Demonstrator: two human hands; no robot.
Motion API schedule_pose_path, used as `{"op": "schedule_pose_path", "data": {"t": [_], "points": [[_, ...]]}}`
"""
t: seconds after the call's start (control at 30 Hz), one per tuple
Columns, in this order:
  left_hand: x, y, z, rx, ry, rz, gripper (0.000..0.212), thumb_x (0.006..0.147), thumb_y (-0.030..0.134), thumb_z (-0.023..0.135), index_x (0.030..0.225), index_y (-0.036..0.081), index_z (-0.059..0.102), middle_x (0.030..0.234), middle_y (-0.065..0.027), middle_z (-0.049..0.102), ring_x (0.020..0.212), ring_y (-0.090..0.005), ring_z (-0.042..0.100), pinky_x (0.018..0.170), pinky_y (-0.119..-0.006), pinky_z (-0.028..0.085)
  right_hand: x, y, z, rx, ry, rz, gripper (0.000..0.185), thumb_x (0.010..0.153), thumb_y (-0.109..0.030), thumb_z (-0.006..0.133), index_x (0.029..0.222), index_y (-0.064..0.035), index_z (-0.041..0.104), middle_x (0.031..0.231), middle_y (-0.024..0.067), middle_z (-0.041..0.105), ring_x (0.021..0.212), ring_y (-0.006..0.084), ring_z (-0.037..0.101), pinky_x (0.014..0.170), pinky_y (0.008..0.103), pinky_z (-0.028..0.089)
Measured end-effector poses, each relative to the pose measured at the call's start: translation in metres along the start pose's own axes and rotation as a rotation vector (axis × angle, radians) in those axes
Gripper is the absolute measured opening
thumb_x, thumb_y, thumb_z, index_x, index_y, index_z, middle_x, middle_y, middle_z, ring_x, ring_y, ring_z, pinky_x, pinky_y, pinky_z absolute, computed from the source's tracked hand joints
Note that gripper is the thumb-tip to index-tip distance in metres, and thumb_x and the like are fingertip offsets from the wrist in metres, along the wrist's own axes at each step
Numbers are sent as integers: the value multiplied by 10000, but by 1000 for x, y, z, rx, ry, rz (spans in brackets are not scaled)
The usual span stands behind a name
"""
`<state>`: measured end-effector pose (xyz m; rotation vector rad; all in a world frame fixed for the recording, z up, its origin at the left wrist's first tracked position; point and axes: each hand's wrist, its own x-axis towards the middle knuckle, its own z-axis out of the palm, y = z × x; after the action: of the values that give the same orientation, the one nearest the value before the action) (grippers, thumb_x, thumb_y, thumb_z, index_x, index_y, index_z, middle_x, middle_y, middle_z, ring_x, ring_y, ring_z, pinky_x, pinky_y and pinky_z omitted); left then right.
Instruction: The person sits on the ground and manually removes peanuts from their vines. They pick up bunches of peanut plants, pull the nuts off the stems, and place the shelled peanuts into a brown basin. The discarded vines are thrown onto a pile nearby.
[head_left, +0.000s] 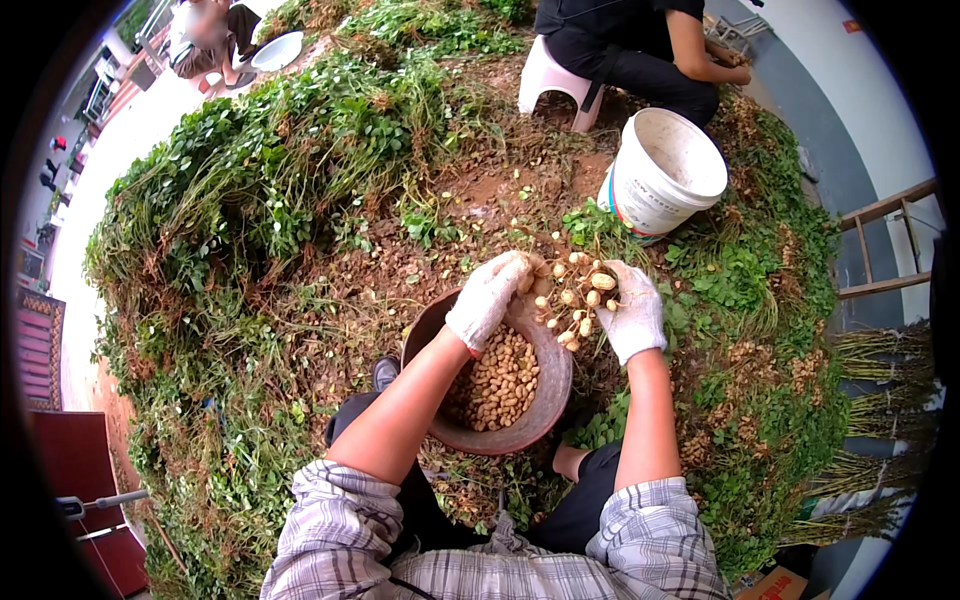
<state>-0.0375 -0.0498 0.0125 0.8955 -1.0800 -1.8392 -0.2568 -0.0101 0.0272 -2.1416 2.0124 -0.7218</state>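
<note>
Both my hands wear white knit gloves and are raised over the far rim of a worn round basin. Shelled-on, pale peanuts fill its bottom. My right hand grips a peanut plant by its stems, and a cluster of peanut pods with thin roots hangs out toward the left. My left hand has curled, soil-stained fingers at the left side of that cluster. Whether anything is between those fingers is hidden.
A white plastic bucket stands tilted beyond my right hand. Behind it a person in black sits on a pink stool. Uprooted peanut plants are heaped left; more lie right. A wooden ladder leans at the right wall.
</note>
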Motion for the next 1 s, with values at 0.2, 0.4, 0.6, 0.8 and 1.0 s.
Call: {"op": "schedule_pose_path", "data": {"t": [0.2, 0.4, 0.6, 0.8, 1.0], "points": [[-3, -11, -4, 208, -186, -50, 230, 940, 222, 475, 1024, 46, 598, 791, 16, 580, 687, -83, 546, 592, -210, 419, 1, 2, -4, 24, -6, 3, 527, 631, -24, 737, 1127, -92, 574, 1055, 148, 621, 1007, 344, 601, 895, 388, 495], [-5, -20, 0, 269, -252, -143, 120, 921, 163, 457, 942, 74, 533, 844, 15, 541, 752, -69, 496, 647, -219, 415, 2, -3, 2, 84, -49, 28, 489, 639, -37, 736, 1096, -105, 573, 1050, 136, 631, 1009, 346, 596, 891, 408, 493], [-12, -13, 1, 477, -266, 14, 163, 909, 119, 402, 967, 24, 522, 845, -24, 516, 801, -129, 500, 736, -290, 445, 1, 11, 17, 215, -49, 47, 456, 662, -64, 733, 1085, -105, 568, 1056, 133, 630, 1006, 352, 596, 888, 414, 498], [-15, -22, -2, 679, -106, 325, 221, 907, 66, 445, 1093, -4, 541, 948, -135, 592, 944, -261, 593, 855, -347, 477, 1, 21, 36, 463, -65, 148, 347, 744, -70, 692, 1073, -73, 582, 1045, 95, 639, 964, 281, 624, 839, 371, 513], [-10, -28, -12, 701, -89, 440, 257, 896, 40, 475, 1138, 21, 560, 1015, -167, 605, 985, -323, 602, 879, -371, 480, 1, 4, 28, 1409, -139, 627, 247, 915, 2, 467, 1121, -68, 584, 977, -15, 610, 817, 87, 585, 671, 254, 510]]}}
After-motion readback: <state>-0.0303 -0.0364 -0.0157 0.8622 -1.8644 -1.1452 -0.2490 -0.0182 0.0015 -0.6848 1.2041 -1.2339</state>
